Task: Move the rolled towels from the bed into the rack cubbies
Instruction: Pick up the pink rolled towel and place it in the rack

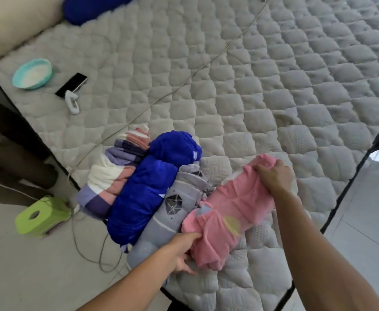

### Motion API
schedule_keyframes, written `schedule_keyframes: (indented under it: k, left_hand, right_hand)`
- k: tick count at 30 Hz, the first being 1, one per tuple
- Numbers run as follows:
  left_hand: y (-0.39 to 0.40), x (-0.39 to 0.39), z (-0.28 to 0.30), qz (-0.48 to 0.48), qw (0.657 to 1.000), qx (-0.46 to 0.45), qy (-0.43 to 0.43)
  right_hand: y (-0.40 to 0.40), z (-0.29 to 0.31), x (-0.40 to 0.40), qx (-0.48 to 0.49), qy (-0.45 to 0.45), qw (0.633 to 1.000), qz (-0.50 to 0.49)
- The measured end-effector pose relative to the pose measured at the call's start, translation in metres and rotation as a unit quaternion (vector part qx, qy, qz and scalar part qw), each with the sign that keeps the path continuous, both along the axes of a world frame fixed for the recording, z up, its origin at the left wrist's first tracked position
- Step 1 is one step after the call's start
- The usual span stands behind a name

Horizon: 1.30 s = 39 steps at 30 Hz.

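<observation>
Pink towel (233, 207), royal-blue towel (148, 187), grey geometric-print towel (172, 212), lilac-white-pink striped towel (112, 173), pale grey quilted bed (251, 86).

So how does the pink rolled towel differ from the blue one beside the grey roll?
The pink towel is gripped at both ends, by the left hand and the right hand; the blue towel lies untouched. Pink sits rightmost in the row; blue lies between the striped towel and the grey towel. Blue looks bulkier. Both are rolled and on the bed.
</observation>
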<state>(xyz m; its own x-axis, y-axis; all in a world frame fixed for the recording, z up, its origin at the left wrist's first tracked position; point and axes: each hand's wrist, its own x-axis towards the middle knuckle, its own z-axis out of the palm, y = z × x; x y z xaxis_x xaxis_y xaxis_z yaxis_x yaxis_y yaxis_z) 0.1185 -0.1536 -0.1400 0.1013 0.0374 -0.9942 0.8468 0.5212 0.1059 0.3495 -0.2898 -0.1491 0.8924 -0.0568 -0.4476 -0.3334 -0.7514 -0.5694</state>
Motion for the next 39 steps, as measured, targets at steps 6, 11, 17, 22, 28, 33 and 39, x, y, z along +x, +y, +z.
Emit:
schedule_keyframes:
  k: [6, 11, 17, 22, 28, 33, 39]
  left_hand:
    - [-0.016, -0.013, 0.0, 0.024, 0.99, 0.122, -0.063]
    - [-0.012, -0.038, 0.023, -0.003, 0.984, 0.117, -0.132]
    - [-0.001, -0.111, 0.072, 0.079, 0.964, 0.098, -0.236]
    - [0.042, -0.222, 0.121, 0.252, 0.912, 0.129, -0.298]
    - [0.077, -0.412, 0.153, 0.438, 0.83, 0.207, -0.276]
    - [0.082, -0.575, 0.161, 0.574, 0.735, 0.268, -0.244]
    - [0.074, -0.739, 0.171, 0.704, 0.594, 0.325, -0.212]
  right_hand:
    - [-0.01, 0.026, -0.026, 0.082, -0.088, 0.992, -0.034]
    - [0.002, 0.082, -0.075, 0.081, -0.217, 0.973, -0.021]
    - [0.075, 0.201, -0.169, 0.133, -0.383, 0.91, 0.09]
    - [0.142, 0.272, -0.293, 0.228, -0.445, 0.844, 0.194]
    - [0.229, 0.299, -0.492, 0.345, -0.429, 0.745, 0.377]
    - [0.268, 0.308, -0.678, 0.434, -0.388, 0.623, 0.522]
    - [0.282, 0.332, -0.882, 0.529, -0.295, 0.429, 0.67]
